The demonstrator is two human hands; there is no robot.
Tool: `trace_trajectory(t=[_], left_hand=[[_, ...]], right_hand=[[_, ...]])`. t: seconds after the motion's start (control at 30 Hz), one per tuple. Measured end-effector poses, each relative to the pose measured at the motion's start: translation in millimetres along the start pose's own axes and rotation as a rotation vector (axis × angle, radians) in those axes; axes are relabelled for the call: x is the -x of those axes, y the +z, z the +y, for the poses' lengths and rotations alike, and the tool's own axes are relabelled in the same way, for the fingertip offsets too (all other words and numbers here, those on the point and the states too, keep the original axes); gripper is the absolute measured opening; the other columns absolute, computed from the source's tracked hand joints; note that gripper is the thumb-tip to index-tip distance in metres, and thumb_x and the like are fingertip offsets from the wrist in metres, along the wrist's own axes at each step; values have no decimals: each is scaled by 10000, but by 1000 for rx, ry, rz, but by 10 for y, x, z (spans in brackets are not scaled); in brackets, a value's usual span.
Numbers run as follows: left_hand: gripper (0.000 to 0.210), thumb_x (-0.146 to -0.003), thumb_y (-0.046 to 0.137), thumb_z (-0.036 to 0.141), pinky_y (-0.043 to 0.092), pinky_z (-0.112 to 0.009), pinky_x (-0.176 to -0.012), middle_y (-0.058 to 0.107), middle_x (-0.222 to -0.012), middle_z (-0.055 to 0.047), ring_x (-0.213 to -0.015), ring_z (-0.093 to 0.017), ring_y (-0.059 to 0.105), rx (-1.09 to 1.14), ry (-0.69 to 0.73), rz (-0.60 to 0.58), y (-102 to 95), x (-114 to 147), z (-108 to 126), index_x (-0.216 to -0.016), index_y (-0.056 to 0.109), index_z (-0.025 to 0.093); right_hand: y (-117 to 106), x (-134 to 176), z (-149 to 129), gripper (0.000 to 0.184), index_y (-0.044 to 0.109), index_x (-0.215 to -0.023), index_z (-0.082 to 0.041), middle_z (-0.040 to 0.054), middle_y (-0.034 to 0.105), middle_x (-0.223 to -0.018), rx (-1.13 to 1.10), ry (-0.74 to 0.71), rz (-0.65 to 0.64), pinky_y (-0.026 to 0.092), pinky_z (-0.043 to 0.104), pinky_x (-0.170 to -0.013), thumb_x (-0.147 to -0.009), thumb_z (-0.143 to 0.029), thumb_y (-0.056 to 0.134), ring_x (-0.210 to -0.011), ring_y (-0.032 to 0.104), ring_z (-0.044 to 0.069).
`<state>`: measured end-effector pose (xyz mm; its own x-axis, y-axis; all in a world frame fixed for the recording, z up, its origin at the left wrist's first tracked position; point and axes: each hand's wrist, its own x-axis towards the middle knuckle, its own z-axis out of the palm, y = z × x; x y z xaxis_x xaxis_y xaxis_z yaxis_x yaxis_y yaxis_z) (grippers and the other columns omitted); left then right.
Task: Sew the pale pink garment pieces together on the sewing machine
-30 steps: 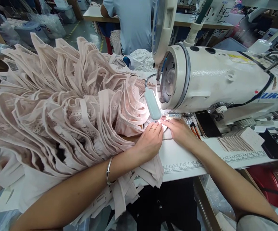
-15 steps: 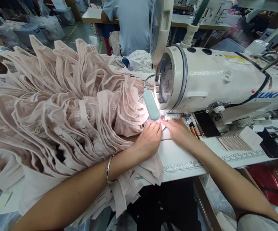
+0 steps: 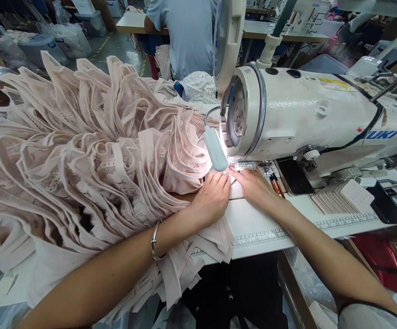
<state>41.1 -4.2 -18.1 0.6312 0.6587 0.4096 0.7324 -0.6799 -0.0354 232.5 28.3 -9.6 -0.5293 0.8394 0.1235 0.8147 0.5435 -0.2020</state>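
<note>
Head view: near the bench's (image 3: 244,217) front edge, fabric (image 3: 237,192) is touched by left hand (image 3: 212,197) and right hand (image 3: 256,188); whether fingers (image 3: 240,175) grasp it is unclear.

on the sewing machine (image 3: 294,109) stands the blue brand "juki", its first letter partly covered; the ruler strip (image 3: 260,238) carries numbers too small for reading.

- Your garments (image 3: 123,178) look like matt, partly lacy cloth.
- Your sewing machine (image 3: 297,114) shows glossy, slightly pebbled paint.
- Your bracelet (image 3: 154,240) is smooth, shiny metal.
- Your lamp (image 3: 215,147) looks like smooth plastic.
</note>
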Motion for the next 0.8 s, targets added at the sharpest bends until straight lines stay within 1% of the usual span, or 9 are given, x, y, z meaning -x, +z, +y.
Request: trace_trajectory(t=[0.1,0.2,0.3,0.37,0.47,0.6,0.67,0.73,0.8], left_hand=[[324,-995,382,87,435,-419,-988,678,-1190,-173,-1078,-279,603,-47,38,-5,-53,1,-70,-1220,607,28],[304,-1005,356,54,452,-388,-905,703,-986,-105,-924,-236,615,-88,122,-15,-119,-13,-246,-1011,655,109],[308,-1014,381,61,453,-349,-844,665,-819,-46,-807,-201,594,-48,166,3,-155,-24,-429,-858,631,150],[266,-1021,417,87,451,-344,-861,668,-843,-36,-822,-192,594,-17,172,32,-163,-22,-487,-878,632,152],[239,-1019,436,97,448,-361,-883,677,-934,-63,-886,-200,601,-48,164,53,-172,-14,-462,-908,643,140],[262,-983,418,26,445,-316,-732,623,-833,-72,-824,-201,586,-82,188,-18,-191,-16,-358,-876,640,114],[231,-978,423,24,434,-297,-682,595,-827,-65,-812,-199,576,-57,144,-82,-205,-14,-329,-946,637,107],[210,-990,443,60,430,-288,-668,585,-885,-67,-838,-201,573,-31,53,-126,-218,-5,-324,-1077,624,121],[216,-1006,467,115,433,-284,-678,581,-941,-70,-877,-208,573,4,-8,-125,-224,8,-337,-1159,612,162]], right_hand=[[-19,17,-43,554,637,-1285,-243,79,712,-1188,48,26,4,521,353,-770,-843,-35,377,-927,661,233],[-33,47,-71,492,698,-1165,-222,94,727,-1072,86,52,41,513,364,-756,-841,-21,387,-883,653,243],[-33,85,-52,460,729,-1115,-233,67,727,-1046,21,-20,94,521,354,-794,-858,-27,407,-929,651,230],[-30,109,-29,474,732,-1136,-240,58,722,-1074,-21,-76,113,528,348,-819,-864,-19,412,-970,648,221],[-24,131,-15,509,724,-1171,-236,67,714,-1076,-23,-109,125,533,351,-832,-853,8,410,-996,643,222],[-10,132,-25,475,722,-1150,-224,68,720,-1061,-10,-113,181,529,356,-843,-865,-4,411,-984,644,219],[-5,128,-26,445,719,-1134,-222,65,728,-1063,-12,-113,211,527,359,-851,-885,-26,407,-987,649,219],[-6,127,-24,420,716,-1122,-213,67,736,-1072,-33,-110,230,528,365,-865,-906,-46,396,-998,658,220],[-15,132,-23,412,713,-1122,-210,70,742,-1093,-67,-87,238,532,371,-875,-923,-62,384,-1009,667,221]])
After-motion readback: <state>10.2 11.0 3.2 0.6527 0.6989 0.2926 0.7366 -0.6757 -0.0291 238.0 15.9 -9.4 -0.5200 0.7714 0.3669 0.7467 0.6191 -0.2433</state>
